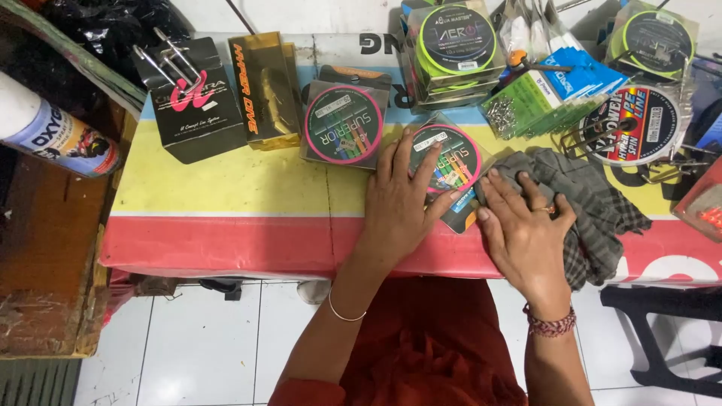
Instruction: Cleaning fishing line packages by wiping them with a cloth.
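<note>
Your left hand [402,197] lies flat, fingers spread, on the spool pack [450,167]; your right hand [524,229], fingers extended, presses the cloth [594,197] beside it. The pack overhangs the table [226,180] edge and could slip off.

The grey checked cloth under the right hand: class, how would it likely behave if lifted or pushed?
The grey checked cloth lies crumpled in folds, so it is probably floppy and would droop when lifted. Pushed by the right hand, it would likely bunch rather than slide. It seems light and unlikely to roll.

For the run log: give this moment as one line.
left hand: flat on round line spool pack | right hand: on grey checked cloth | table
</note>
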